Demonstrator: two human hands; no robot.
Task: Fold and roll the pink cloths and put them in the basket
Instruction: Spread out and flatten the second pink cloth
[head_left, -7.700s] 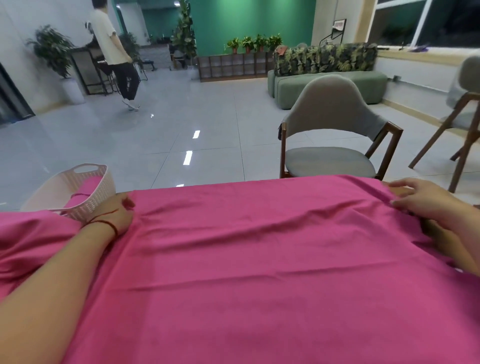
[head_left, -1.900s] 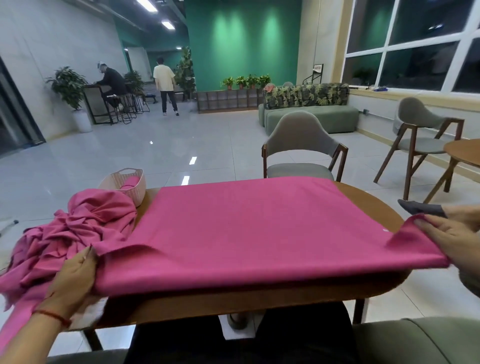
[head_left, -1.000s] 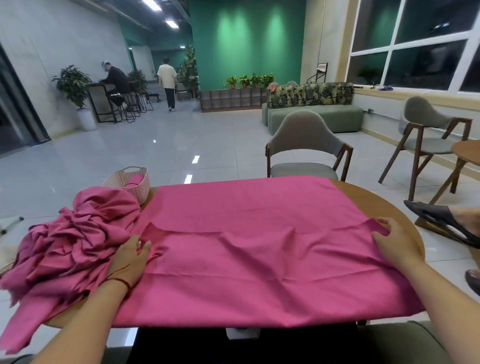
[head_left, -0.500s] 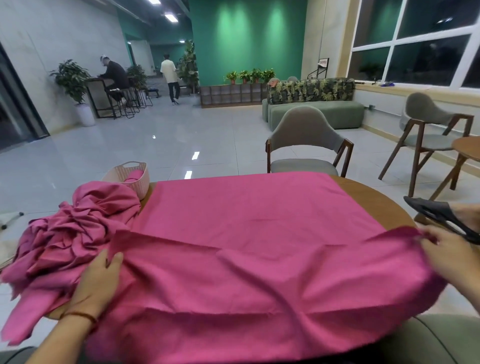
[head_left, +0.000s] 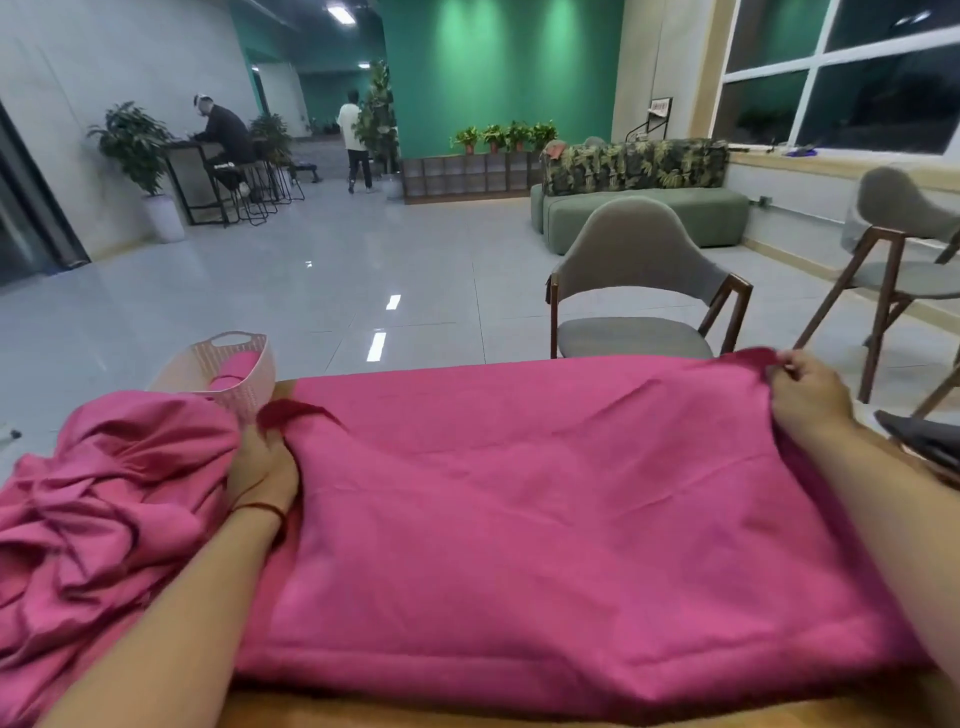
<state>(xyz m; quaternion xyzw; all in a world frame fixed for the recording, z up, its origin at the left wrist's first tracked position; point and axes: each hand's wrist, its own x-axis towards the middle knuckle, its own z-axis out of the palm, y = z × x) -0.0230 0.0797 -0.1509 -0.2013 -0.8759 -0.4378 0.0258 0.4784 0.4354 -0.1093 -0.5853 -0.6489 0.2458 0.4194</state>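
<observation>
A pink cloth (head_left: 545, 499) lies folded over on the wooden table (head_left: 363, 712), its fold along the near edge. My left hand (head_left: 265, 462) holds the cloth's far left corner down by the table's back edge. At the far right corner my right hand (head_left: 808, 387) pinches the cloth. A heap of crumpled pink cloths (head_left: 98, 499) lies to the left of my left arm. The white woven basket (head_left: 249, 374) stands at the table's back left with one rolled pink cloth (head_left: 234, 371) inside.
A grey chair (head_left: 639, 291) stands just past the table's far edge. A second chair (head_left: 904, 254) is at the right. A dark sandal (head_left: 924, 441) shows by my right forearm. Two people are far off across the tiled floor.
Both hands carried the cloth's near edge up and over to the far edge, halving the cloth. The view has leaned in closer over the table.
</observation>
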